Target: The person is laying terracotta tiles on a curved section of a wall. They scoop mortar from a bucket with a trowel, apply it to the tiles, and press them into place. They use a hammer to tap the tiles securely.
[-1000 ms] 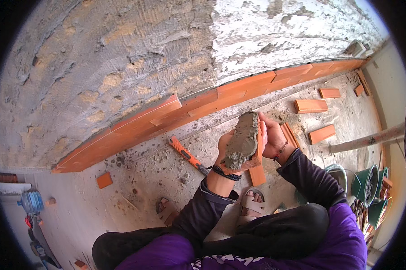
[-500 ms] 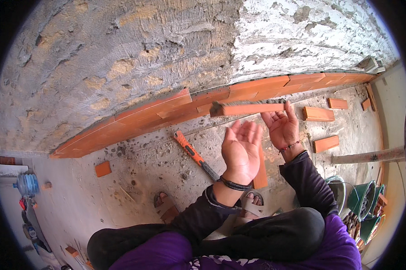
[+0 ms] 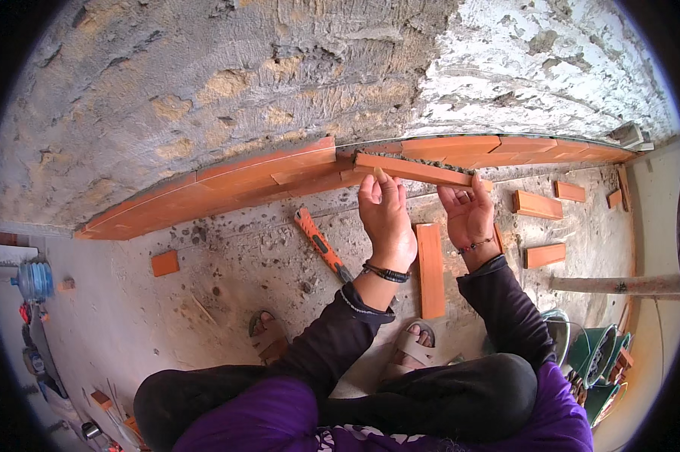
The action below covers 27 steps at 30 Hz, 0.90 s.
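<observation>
Both my hands hold a long, thin orange brick (image 3: 411, 169) in front of the low brick facing (image 3: 242, 187). Grey mortar coats the side of the brick turned toward the wall. My left hand (image 3: 389, 222) pinches its left end, thumb on the near face. The right end rests in the fingers of my right hand (image 3: 470, 217). The brick sits just before a gap in the top row, its left end close to the neighbouring brick; whether they touch I cannot tell. A string line (image 3: 370, 140) runs along the row's top edge.
On the floor below my hands lie a loose brick (image 3: 430, 271) and an orange-and-black long-handled tool (image 3: 321, 245). More bricks (image 3: 537, 204) are scattered to the right, near a pole (image 3: 619, 285) and green buckets (image 3: 592, 354). A blue water bottle (image 3: 35, 282) stands far left.
The brick has moved toward the wall and tilted, its left end now higher. My left hand, open and apart from it before, has closed on that end.
</observation>
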Available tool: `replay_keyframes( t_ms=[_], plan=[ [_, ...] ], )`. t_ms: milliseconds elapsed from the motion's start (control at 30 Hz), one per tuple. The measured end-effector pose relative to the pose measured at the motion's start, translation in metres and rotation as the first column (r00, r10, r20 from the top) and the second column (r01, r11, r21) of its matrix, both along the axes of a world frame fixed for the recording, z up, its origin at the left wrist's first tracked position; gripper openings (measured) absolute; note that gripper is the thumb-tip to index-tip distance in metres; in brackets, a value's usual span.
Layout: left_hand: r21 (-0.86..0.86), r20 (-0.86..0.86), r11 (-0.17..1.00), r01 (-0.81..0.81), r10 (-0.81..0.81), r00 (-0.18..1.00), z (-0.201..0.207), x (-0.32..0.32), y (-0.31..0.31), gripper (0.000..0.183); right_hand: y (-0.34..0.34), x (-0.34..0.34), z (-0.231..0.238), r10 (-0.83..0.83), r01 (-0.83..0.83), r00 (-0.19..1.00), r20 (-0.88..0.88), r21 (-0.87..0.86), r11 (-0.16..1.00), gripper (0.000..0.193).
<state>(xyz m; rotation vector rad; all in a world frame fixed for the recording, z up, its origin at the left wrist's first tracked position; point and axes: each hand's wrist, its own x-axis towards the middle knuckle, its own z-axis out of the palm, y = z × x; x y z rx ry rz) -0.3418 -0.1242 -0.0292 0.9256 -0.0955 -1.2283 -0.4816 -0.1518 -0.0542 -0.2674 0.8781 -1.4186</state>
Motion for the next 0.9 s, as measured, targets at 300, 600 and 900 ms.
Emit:
replay_keyframes(
  t_ms=[300,600,900],
  plan=[
    [0.047,0.189,0.993,-0.112,0.101,0.977,0.002,0.026,-0.005,0.053,-0.006,-0.005,0.006,-0.002,0.002,1.000,-0.011,-0.033,0.999,0.044],
    [0.102,0.017,0.982,-0.158,0.157,0.987,0.028,0.068,-0.014,0.047,-0.013,-0.001,0.007,0.003,-0.003,1.000,-0.018,-0.026,1.000,0.049],
    [0.124,0.045,0.974,-0.188,0.184,0.982,0.039,0.083,-0.017,0.041,-0.017,0.009,0.002,-0.003,0.003,1.000,-0.002,-0.012,1.000,0.049]
  ],
)
